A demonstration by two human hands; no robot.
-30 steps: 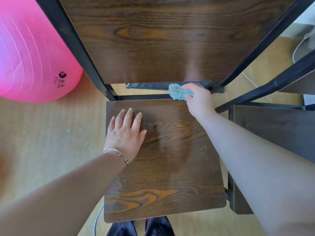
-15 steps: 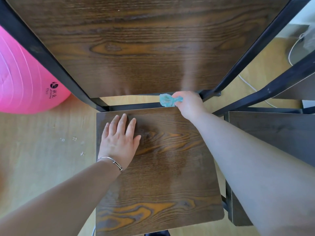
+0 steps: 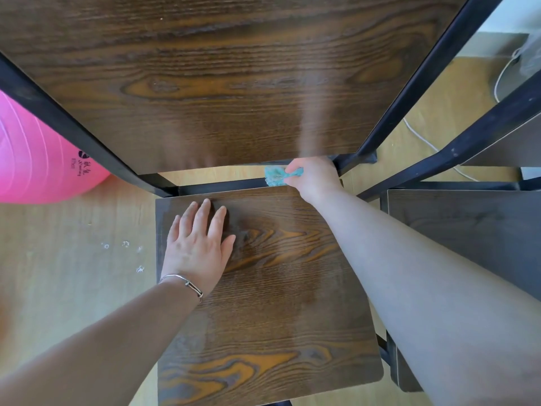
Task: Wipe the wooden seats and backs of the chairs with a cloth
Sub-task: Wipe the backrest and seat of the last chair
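Pale, wood-look floor (image 3: 58, 288) surrounds a black metal frame (image 3: 409, 92) with a seat (image 3: 278, 303) and back (image 3: 219, 83) of dark, glossy, grained wood. The left hand (image 3: 197, 247) lies flat on the seat with straight fingers. The right hand (image 3: 314, 177) pinches a crumpled teal cloth (image 3: 275, 175) at the seat's rear edge, as before; the back now looms nearer.

Bright daylight enters from upper right, a pale reflection streaks the chair back (image 3: 310, 124), and the edges bend.
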